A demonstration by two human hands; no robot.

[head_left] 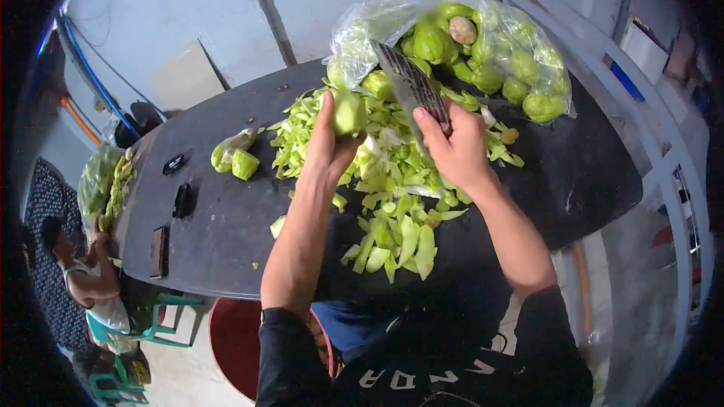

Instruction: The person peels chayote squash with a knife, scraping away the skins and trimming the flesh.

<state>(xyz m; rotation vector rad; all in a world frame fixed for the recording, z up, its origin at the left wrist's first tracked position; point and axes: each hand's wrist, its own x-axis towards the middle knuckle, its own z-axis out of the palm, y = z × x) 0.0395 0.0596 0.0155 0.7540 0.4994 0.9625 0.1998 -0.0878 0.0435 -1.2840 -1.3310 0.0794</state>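
The left hand (326,139) is curled around a peeled chayote (350,113), with the thumb up on one side. The chayote is pale green and is held up over the black table (211,234). The right hand (461,147) is closed around the low end of a wide knife (411,83), and its thumb presses on the flat side. The knife has a dark, streaky face and leans up and away from that hand, toward the left. A gap shows between the knife and the chayote.

Under and between the two hands is a big, messy heap of green peels (407,173). Some of it comes back toward the person's belly. Just past the right hand lies a clear plastic bag (554,60) with lots of green chayotes (434,44) in it. To the left of the left hand, near the heap, is a cut chayote piece (245,165). Farther left are three small dark things (183,200), too hard to make out. Way past them sits another person (94,286), near a bag of greens (96,181).
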